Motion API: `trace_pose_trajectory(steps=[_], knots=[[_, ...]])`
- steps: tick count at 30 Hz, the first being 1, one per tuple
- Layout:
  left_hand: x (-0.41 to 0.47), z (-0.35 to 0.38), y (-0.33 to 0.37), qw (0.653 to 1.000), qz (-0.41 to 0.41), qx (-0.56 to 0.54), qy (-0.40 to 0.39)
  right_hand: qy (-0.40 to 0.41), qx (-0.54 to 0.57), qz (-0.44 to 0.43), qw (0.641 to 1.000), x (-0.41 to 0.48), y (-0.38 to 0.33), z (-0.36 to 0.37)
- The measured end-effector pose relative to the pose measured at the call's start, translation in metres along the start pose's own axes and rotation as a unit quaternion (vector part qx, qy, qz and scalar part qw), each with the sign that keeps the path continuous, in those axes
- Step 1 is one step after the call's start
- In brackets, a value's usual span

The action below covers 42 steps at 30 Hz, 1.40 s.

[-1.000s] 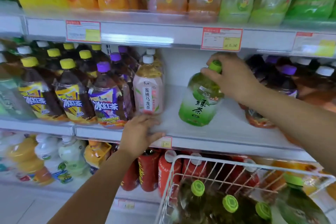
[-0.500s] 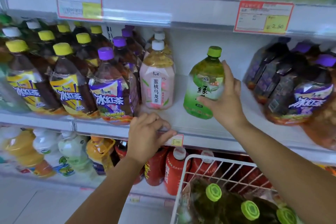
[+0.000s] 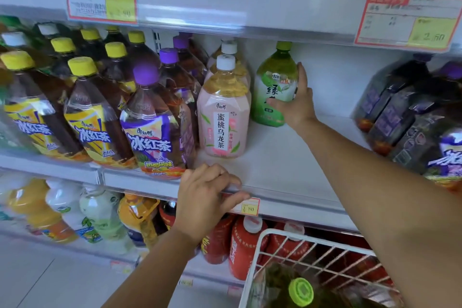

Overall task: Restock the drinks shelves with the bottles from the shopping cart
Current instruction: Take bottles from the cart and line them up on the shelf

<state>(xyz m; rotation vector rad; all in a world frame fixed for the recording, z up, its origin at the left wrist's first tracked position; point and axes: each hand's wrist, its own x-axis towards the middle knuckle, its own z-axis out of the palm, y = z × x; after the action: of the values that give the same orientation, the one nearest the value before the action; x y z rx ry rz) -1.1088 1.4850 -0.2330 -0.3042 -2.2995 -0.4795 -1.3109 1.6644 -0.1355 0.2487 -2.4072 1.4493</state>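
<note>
My right hand [image 3: 296,102] curls round the right flank of the upright green tea bottle [image 3: 273,77], far back on the shelf just beside the pink bottles [image 3: 223,117], while my left hand [image 3: 205,197] grips the shelf edge [image 3: 287,205].

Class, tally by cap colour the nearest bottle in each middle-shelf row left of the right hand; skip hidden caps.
Yellow-capped dark tea bottles: 2
Purple-capped dark tea bottle: 1
White-capped pink-labelled bottle: 1
Green-capped green tea bottle: 1
Total: 5
</note>
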Motion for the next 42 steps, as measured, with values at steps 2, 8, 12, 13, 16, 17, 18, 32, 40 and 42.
trace_pose_trajectory(steps=[2,8,12,13,16,17,18,32,40,42], knots=[[0.0,-0.001,0.0,1.0,0.003,0.003,-0.008,-0.011,-0.007,0.007,1.0,0.015,0.001,0.005],[0.0,-0.002,-0.001,1.0,0.0,0.0,-0.025,-0.026,-0.016,0.014,0.999,0.033,0.005,0.017],[0.001,-0.003,0.001,0.999,0.002,0.0,-0.034,-0.037,-0.018,0.028,0.999,0.029,-0.001,0.021],[0.001,-0.004,0.001,0.999,0.001,0.001,-0.04,-0.052,-0.034,0.043,0.997,0.026,-0.005,0.019],[0.003,-0.008,0.004,0.998,-0.005,0.002,-0.056,-0.105,-0.12,0.071,0.985,0.004,-0.016,-0.004],[0.004,-0.009,0.005,0.998,-0.007,0.005,-0.062,-0.121,-0.14,0.065,0.981,-0.009,-0.019,-0.016],[0.004,-0.011,0.005,0.998,-0.01,0.008,-0.067,-0.132,-0.147,0.051,0.979,-0.025,-0.021,-0.03],[-0.003,-0.032,0.049,0.988,-0.006,-0.043,-0.145,-0.42,-0.22,0.028,0.88,-0.257,-0.02,-0.156],[-0.007,-0.036,0.043,0.981,-0.032,-0.045,-0.188,-0.356,-0.328,-0.009,0.875,-0.3,-0.013,-0.082],[-0.007,-0.039,0.044,0.978,-0.042,-0.054,-0.199,-0.346,-0.283,0.017,0.894,-0.298,-0.013,-0.083]])
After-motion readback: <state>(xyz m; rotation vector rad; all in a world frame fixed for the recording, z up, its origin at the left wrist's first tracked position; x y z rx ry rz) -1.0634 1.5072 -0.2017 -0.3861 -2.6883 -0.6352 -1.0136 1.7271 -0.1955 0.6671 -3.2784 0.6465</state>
